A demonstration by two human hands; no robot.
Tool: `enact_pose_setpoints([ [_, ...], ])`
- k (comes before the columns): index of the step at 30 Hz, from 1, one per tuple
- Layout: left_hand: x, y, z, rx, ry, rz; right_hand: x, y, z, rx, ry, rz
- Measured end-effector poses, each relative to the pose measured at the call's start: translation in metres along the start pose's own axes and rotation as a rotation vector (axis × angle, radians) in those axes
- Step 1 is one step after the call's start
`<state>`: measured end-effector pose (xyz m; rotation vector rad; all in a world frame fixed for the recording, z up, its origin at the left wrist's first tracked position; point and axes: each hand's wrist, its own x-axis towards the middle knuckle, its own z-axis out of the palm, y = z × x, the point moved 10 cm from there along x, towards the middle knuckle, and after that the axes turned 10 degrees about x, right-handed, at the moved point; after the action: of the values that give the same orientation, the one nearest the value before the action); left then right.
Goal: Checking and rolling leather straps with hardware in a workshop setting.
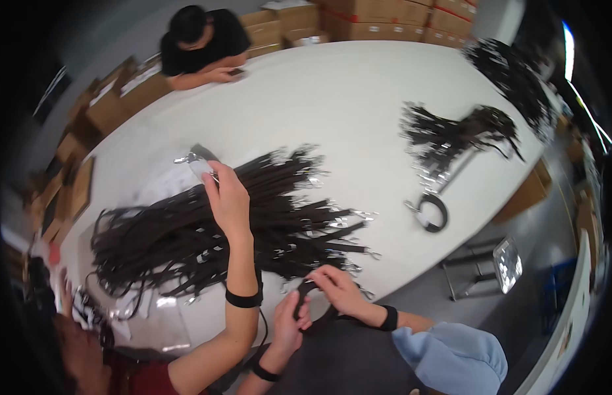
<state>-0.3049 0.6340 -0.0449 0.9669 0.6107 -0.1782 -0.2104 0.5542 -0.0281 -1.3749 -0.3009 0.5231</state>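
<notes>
Near the table's front edge, both my hands are closed on a dark strap bent into a loop (pixel 305 293). My left hand (pixel 290 324) wraps its lower part. Higher up and to the right, my right hand (pixel 337 289) pinches its upper end. Just beyond my hands lies a big pile of black straps (pixel 187 237) with shiny metal clips at their ends. Left of me, a co-worker's hand (pixel 227 197) reaches over the pile, holding a dark strap with a pale tag or wrapper (pixel 201 164). The finer details of both straps are blurred.
A coiled black strap (pixel 444 214) and a smaller strap bundle (pixel 474 135) lie to the right on the white table (pixel 358 99), with another heap (pixel 513 82) beyond. Across sits a person (pixel 204 46) holding a phone. A stool (pixel 493 266) and cartons (pixel 385 20) surround the table.
</notes>
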Motion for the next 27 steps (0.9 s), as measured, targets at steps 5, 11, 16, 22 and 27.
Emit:
enact_pose_setpoints([
  [5,0.003,-0.009,-0.019,-0.118,-0.012,0.021,0.003,0.019,0.013,0.032,-0.035,0.181],
  [11,-0.013,-0.010,-0.061,-0.212,0.062,0.082,0.009,0.039,0.065,0.037,-0.164,0.250],
  [16,-0.024,-0.016,-0.096,-0.298,0.097,0.128,0.010,0.062,0.100,0.011,-0.215,0.292],
  [22,-0.040,-0.010,-0.133,-0.367,0.139,0.203,-0.004,0.034,0.163,-0.141,-0.314,0.223],
  [27,-0.048,-0.004,-0.154,-0.395,0.138,0.223,-0.006,0.029,0.194,-0.197,-0.371,0.189],
])
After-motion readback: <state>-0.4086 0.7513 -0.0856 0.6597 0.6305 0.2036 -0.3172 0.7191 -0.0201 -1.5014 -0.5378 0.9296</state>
